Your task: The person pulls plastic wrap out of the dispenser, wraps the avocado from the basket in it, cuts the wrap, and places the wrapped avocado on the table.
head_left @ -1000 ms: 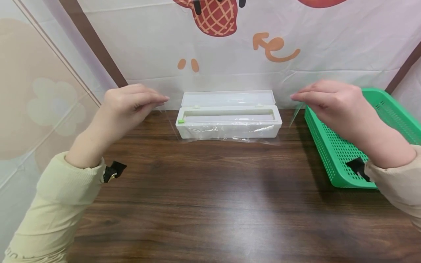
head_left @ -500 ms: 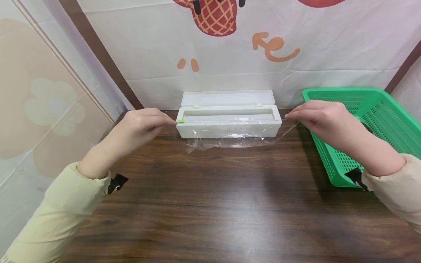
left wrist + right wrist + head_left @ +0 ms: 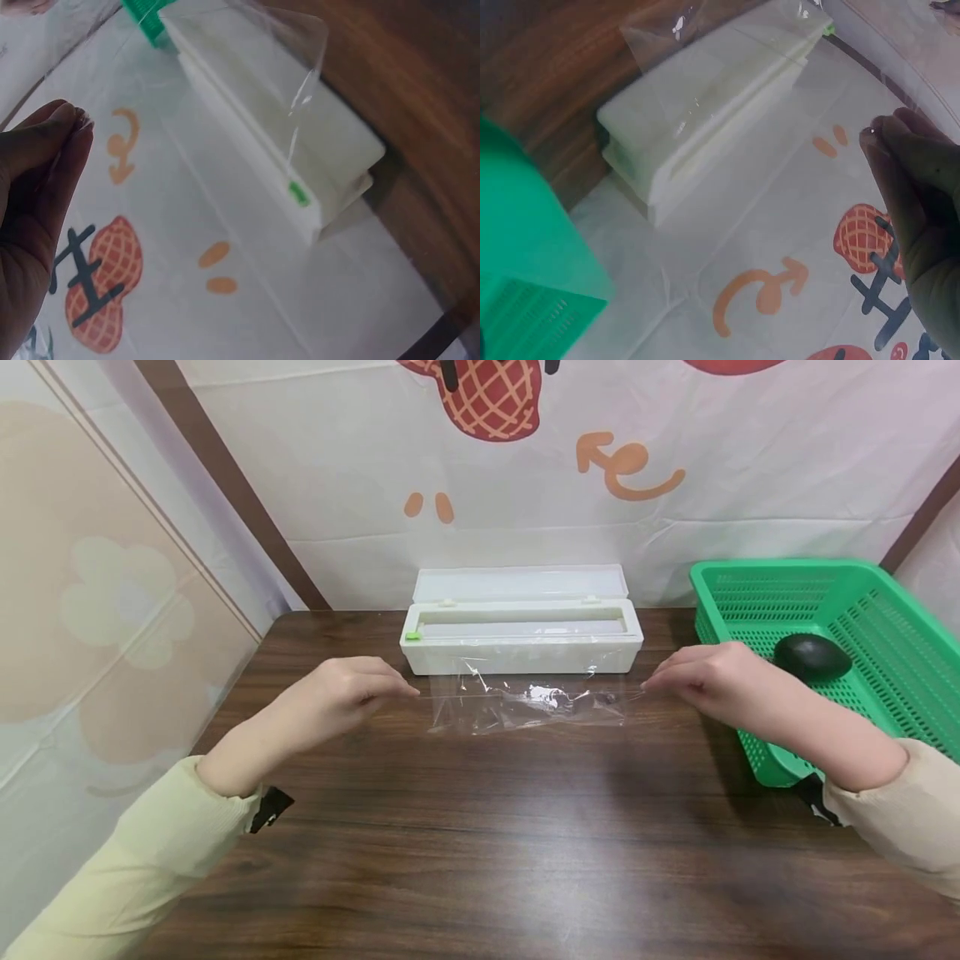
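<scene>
A sheet of clear plastic wrap [image 3: 525, 700] stretches out from the front of a white wrap dispenser box [image 3: 517, 658], whose lid [image 3: 517, 582] stands raised at the back. My left hand [image 3: 341, 697] pinches the left corner of the wrap between thumb and fingers. At the opposite corner my right hand [image 3: 720, 685] pinches it too, so the edge runs taut between them. In the left wrist view a bit of crumpled film shows at the fingertips [image 3: 81, 120]. A small green slider [image 3: 412, 636] sits at the left end of the box.
On the right stands a green perforated basket [image 3: 720, 597] with a dark, egg-shaped object [image 3: 812, 657] inside. Behind the box, a printed white cloth [image 3: 337, 468] covers the wall. The brown wooden table [image 3: 480, 843] extends toward me.
Both hands have come down and toward me from above the box, drawing the wrap out in front of it. The dark object in the basket, hidden before, now shows.
</scene>
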Demonstrator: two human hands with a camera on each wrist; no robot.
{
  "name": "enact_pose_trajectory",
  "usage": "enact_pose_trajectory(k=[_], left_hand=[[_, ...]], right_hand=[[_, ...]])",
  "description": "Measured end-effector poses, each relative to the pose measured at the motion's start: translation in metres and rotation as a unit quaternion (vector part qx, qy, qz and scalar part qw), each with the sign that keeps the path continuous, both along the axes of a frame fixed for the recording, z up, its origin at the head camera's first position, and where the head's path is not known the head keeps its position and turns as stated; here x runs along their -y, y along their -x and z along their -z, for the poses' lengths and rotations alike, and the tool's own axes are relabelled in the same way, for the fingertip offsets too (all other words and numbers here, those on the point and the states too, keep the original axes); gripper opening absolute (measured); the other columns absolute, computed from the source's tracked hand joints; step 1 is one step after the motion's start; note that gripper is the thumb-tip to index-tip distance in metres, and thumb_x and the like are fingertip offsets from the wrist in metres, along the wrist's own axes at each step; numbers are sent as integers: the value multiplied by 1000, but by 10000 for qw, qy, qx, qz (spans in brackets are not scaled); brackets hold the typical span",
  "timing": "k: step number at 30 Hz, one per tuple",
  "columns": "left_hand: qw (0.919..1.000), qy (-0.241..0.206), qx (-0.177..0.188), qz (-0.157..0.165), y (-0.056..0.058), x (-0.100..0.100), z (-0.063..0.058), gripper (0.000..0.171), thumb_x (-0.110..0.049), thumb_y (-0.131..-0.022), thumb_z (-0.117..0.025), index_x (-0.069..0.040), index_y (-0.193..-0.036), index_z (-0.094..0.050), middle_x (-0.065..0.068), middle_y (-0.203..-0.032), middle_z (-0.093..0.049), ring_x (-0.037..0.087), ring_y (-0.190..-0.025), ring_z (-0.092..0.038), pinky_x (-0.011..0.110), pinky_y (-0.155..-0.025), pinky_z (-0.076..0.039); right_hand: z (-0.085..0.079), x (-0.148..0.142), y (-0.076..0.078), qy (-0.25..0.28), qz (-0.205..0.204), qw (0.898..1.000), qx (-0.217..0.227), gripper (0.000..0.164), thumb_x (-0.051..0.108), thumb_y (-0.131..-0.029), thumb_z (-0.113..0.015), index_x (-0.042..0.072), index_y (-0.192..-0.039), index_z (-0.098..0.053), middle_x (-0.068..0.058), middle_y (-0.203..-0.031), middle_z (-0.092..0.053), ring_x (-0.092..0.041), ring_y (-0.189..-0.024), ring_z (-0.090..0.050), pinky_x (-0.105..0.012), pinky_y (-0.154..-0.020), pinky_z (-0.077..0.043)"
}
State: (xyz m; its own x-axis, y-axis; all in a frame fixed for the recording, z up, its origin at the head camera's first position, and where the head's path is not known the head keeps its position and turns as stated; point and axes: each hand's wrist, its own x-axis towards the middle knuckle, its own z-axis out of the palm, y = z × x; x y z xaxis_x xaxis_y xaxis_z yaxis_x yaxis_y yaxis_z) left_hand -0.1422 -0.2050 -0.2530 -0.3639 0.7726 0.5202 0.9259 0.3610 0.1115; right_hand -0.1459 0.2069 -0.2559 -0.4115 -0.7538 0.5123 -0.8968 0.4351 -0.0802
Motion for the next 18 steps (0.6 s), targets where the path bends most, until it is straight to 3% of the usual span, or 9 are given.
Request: enact_pose_trajectory(k=[9, 14, 18], left_hand=[[9964, 552, 627, 127, -10, -3, 24, 29, 18, -70, -62, -4, -88, -70, -1, -83, -66, 9, -77, -62, 18, -69, -50], [9939, 759, 757, 270, -16, -7, 35, 29, 18, -71, -59, -4, -88, -69, -1, -83, -65, 9, -78, -61, 19, -68, -52], [9908, 892, 916, 439, -18, -9, 43, 26, 16, -73, -59, -4, -87, -69, 0, -81, -65, 8, -77, -60, 17, -67, -50]], right_hand=[[16, 1, -5, -303, -300, 9955, 849, 33, -16, -64, -68, 13, -82, -71, 10, -79, -66, -3, -71, -61, -11, -63, -47], [25, 3, -10, -589, -270, 9860, 1538, 26, -11, -68, -70, 11, -83, -71, 6, -80, -68, -4, -73, -63, -16, -62, -51], [35, 6, -11, -603, -464, 9827, 1686, 26, -12, -67, -71, 10, -81, -71, 5, -78, -68, -5, -72, -63, -15, -62, -51]])
